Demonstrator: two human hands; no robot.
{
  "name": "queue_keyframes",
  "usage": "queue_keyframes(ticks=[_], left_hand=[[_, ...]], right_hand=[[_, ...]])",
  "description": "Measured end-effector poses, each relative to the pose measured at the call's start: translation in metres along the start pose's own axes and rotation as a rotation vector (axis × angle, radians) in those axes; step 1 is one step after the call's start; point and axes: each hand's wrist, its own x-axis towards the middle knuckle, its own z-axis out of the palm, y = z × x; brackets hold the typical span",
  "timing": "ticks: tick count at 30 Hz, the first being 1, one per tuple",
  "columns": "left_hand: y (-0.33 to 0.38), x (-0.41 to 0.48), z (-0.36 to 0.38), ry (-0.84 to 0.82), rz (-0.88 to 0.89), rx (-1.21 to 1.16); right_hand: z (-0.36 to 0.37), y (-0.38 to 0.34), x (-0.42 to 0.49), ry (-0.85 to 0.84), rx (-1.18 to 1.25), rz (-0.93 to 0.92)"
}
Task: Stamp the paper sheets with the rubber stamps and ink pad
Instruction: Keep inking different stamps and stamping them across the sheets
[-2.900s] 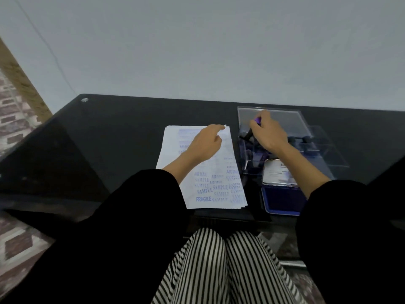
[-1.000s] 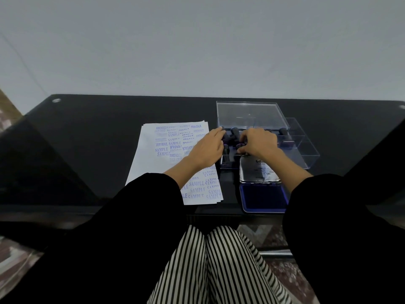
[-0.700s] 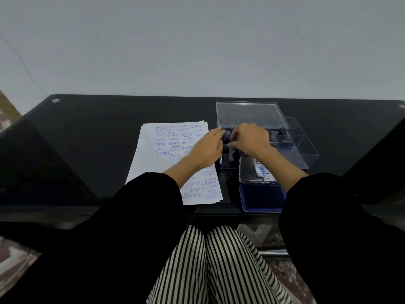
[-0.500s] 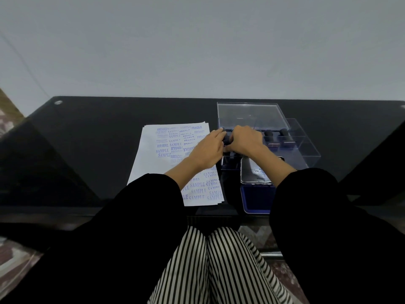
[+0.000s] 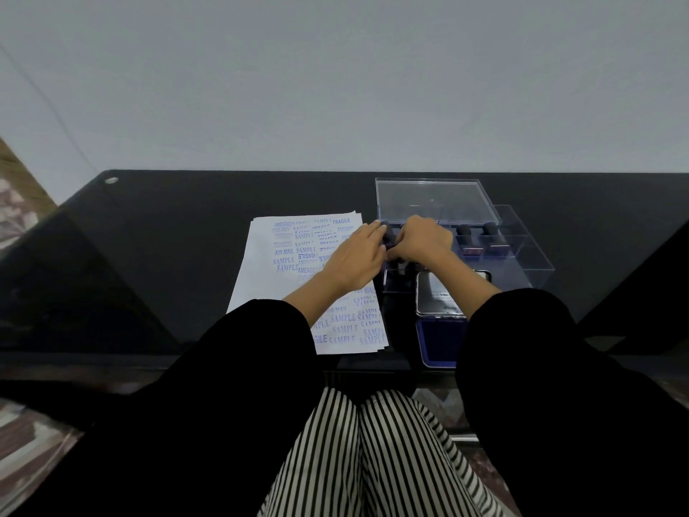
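Observation:
A stack of white paper sheets [image 5: 283, 263] covered in blue stamp marks lies on the black glass table [image 5: 186, 236]. My left hand [image 5: 354, 259] rests on the stack's right edge, fingers straight, with the tips touching a dark rubber stamp [image 5: 388, 236] at the left end of the clear plastic box [image 5: 522, 255]. My right hand [image 5: 425, 240] is curled down over that same stamp inside the box, its fingertips hidden. Two more stamps [image 5: 464, 231] stand in the box to the right. The open ink pad [image 5: 440, 341] shows blue, with its silver lid [image 5: 434, 296] folded back.
The box's clear lid [image 5: 432, 199] stands raised behind the hands. A grey wall runs behind the table's far edge. My black sleeves and striped trousers fill the foreground below the table's near edge [image 5: 354, 361].
My right hand moved left across the box from above the ink pad lid to the stamps beside my left hand. The left hand stayed on the paper's edge.

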Motion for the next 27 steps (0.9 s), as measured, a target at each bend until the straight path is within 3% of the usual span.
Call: queue_keyframes(ticks=[5,12,20,27], left_hand=[[0.004,-0.006,-0.008,0.05,-0.001,-0.014],[0.016,-0.03,-0.015,0.186,0.073,-0.044],[0.03,-0.076,0.003,0.229,0.222,-0.044],[0.047,-0.099,0.042,0.178,0.181,-0.064]], right_hand=[[-0.014,0.008,-0.005,0.052,0.19,0.026],[-0.047,0.024,-0.033,0.289,0.549,-0.087],[-0.028,0.062,-0.103,0.349,0.496,-0.164],[0.006,0.085,-0.134,0.35,0.498,-0.115]])
